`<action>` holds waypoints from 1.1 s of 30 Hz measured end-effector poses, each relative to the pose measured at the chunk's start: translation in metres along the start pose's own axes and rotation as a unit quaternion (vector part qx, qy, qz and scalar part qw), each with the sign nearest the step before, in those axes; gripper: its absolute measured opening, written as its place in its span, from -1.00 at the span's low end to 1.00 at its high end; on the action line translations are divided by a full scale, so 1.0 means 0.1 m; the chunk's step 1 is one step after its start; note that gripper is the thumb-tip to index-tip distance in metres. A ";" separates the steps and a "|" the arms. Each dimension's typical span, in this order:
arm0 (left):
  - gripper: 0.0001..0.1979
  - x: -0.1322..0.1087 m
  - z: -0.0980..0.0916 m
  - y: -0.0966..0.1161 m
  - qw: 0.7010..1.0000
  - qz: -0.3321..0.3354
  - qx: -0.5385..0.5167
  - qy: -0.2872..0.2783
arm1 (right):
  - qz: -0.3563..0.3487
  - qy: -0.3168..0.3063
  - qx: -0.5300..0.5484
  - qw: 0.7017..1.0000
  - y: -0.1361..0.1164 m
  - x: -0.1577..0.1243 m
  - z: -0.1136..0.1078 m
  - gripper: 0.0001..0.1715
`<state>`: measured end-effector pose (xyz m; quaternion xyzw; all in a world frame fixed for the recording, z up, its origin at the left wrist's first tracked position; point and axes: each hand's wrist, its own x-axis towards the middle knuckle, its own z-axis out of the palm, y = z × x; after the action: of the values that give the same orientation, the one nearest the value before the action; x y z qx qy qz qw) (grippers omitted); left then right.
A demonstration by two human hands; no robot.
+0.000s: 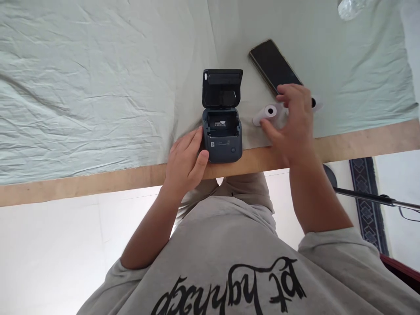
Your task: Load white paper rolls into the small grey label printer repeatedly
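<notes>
A small dark grey printer [223, 142] stands at the table's front edge with its lid [222, 89] flipped up and its paper bay open. My left hand [183, 164] holds its left side, fingers along the wall and thumb on the front corner. My right hand [292, 124] hovers to the right with fingers spread, curved down over two white paper rolls. The nearer roll [267, 113] lies by my thumb. The second roll [315, 103] is mostly hidden behind my fingers. I cannot tell whether the fingertips touch them.
A black phone [274, 65] lies face up behind the rolls. A clear plastic bottle [349, 6] shows at the top right. A wrinkled pale green cloth [98, 87] covers the table, leaving a wooden front edge [98, 183]. A metal pole [367, 196] and a patterned rug are at the lower right.
</notes>
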<state>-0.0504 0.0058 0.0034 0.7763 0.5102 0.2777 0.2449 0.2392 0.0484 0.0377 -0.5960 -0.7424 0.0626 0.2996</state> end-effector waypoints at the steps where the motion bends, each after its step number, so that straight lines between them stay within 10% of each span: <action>1: -0.17 0.00 0.00 0.00 1.000 -0.001 0.002 -0.003 | 0.018 -0.023 0.001 1.000 -0.01 0.02 0.04 -0.32; 11: -0.16 0.00 0.01 0.01 1.000 -0.007 0.006 -0.008 | 0.127 -0.061 -0.017 0.990 0.09 -0.05 0.16 -0.29; 22: -0.15 0.00 -0.02 0.03 1.000 -0.006 0.000 -0.020 | 0.027 0.028 0.129 0.991 -0.29 -0.07 0.16 -0.27; 27: -0.14 0.00 -0.02 0.03 1.000 -0.011 0.002 -0.022 | -0.089 -0.039 0.102 0.990 -0.60 0.03 0.26 -0.41; 33: -0.14 0.00 -0.02 0.03 1.000 -0.002 0.000 -0.019 | -0.010 -0.159 0.026 0.987 -0.68 0.20 0.30 -0.64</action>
<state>-0.0493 0.0052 0.0065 0.7802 0.5075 0.2623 0.2548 0.1638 0.0561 0.0510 -0.5632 -0.7846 0.1725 0.1936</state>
